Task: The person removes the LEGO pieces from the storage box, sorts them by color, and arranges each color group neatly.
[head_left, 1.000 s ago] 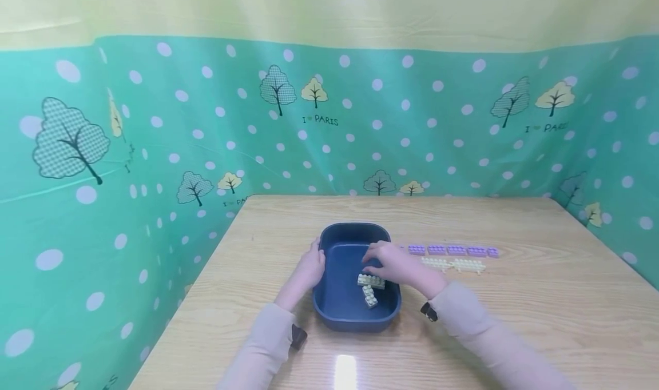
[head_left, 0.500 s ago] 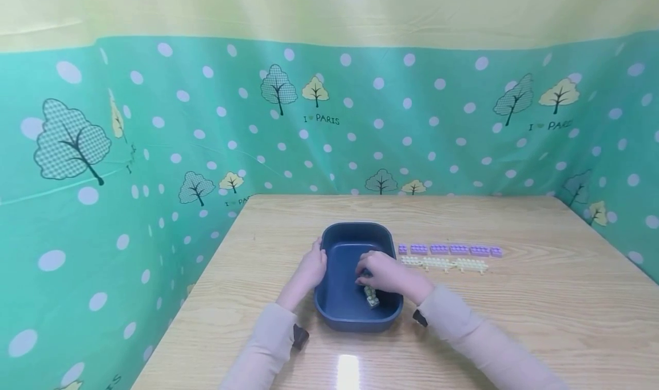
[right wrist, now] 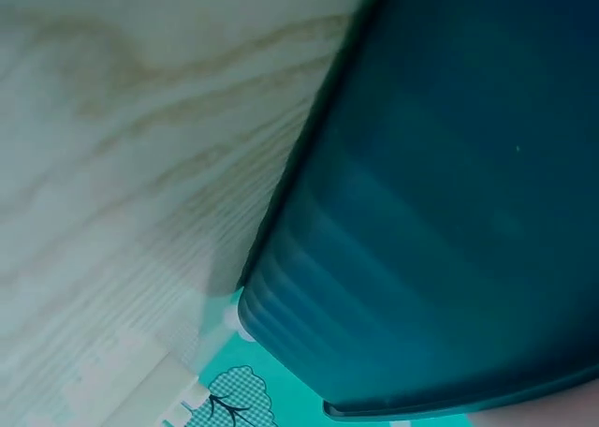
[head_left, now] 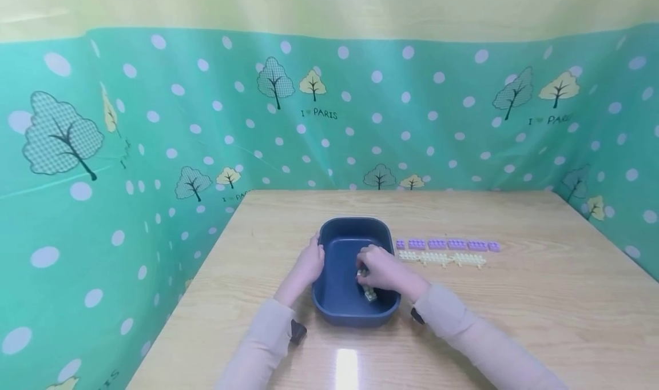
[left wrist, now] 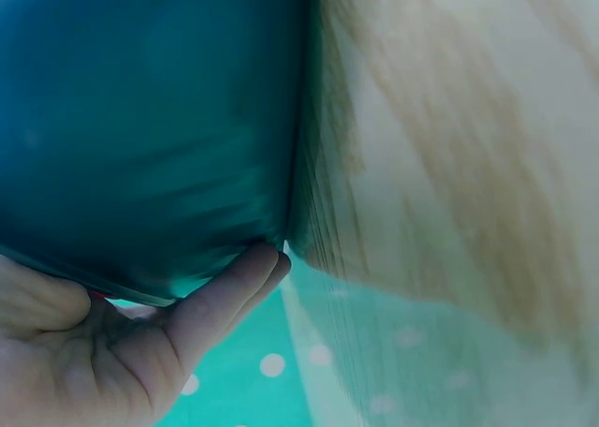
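Note:
A dark blue plastic bin (head_left: 355,320) stands on the table. My left hand (head_left: 310,261) holds its left side; in the left wrist view the thumb lies at the rim and the fingers (left wrist: 225,301) lie along the outer wall. My right hand (head_left: 381,269) reaches over the right rim into the bin and pinches a cream building brick (head_left: 362,273), mostly hidden by the fingers. Just below the fingertips, a second cream brick (head_left: 370,294) lies on the bin floor. In the right wrist view the bin wall (right wrist: 449,212) hides nearly all of that hand.
Right of the bin runs a row of several purple bricks (head_left: 457,243). In front of it lies a row of cream bricks (head_left: 435,258) with small pieces sticking out. A green dotted curtain (head_left: 329,121) encloses the wooden table (head_left: 515,310) at the back and sides.
My right hand has moved down and slightly left inside the bin and closed its fingers on the longer cream brick. My left hand stays on the bin's side.

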A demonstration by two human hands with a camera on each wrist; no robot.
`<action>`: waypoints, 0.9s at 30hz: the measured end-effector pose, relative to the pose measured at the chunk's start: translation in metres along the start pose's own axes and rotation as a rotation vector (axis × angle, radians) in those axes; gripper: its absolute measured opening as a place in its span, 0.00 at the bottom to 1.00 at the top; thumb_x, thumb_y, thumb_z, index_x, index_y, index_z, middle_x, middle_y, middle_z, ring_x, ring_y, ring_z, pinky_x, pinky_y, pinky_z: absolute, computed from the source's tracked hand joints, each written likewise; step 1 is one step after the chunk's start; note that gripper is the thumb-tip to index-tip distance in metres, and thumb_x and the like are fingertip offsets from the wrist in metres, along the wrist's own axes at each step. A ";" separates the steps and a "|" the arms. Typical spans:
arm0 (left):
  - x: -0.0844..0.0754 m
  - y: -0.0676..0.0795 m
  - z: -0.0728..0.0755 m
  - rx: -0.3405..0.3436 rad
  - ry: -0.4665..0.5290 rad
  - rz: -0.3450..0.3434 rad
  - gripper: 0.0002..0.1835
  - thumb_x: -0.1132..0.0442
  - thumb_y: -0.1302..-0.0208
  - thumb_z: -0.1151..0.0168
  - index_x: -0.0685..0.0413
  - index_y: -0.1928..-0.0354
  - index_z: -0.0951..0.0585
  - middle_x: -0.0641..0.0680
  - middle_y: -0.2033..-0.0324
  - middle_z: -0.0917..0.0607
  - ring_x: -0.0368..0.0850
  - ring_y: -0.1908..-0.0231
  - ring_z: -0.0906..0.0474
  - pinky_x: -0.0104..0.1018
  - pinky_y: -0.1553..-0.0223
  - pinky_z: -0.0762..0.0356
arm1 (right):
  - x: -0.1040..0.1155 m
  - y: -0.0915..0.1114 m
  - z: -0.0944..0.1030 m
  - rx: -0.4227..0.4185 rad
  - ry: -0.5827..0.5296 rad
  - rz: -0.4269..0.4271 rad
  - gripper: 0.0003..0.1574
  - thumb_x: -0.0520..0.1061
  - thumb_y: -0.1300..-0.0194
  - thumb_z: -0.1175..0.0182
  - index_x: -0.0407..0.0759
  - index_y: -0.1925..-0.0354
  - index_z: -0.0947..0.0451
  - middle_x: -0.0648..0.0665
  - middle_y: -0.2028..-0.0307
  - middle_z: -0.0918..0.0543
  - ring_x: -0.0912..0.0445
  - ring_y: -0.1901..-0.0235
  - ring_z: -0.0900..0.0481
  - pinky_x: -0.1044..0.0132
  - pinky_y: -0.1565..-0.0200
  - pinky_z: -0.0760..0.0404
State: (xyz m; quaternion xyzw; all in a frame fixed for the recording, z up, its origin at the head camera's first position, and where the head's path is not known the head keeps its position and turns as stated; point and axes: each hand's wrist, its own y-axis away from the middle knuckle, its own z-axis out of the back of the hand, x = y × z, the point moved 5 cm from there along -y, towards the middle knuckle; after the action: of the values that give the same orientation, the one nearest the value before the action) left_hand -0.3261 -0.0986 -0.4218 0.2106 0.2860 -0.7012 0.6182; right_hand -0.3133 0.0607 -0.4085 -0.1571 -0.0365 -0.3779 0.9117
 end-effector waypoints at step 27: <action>-0.001 0.000 0.002 0.009 0.015 0.006 0.26 0.64 0.27 0.64 0.73 0.33 0.45 0.77 0.48 0.25 0.67 0.49 0.25 0.55 0.49 0.23 | 0.002 0.001 -0.002 0.090 -0.006 0.027 0.07 0.47 0.53 0.35 0.56 0.77 0.26 0.59 0.74 0.27 0.62 0.70 0.31 0.64 0.61 0.32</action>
State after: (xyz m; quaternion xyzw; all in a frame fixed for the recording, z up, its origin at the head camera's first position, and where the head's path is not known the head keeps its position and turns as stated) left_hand -0.3258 -0.0993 -0.4200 0.2195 0.2870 -0.6988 0.6173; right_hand -0.3112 0.0589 -0.4102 -0.1179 -0.0542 -0.3628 0.9228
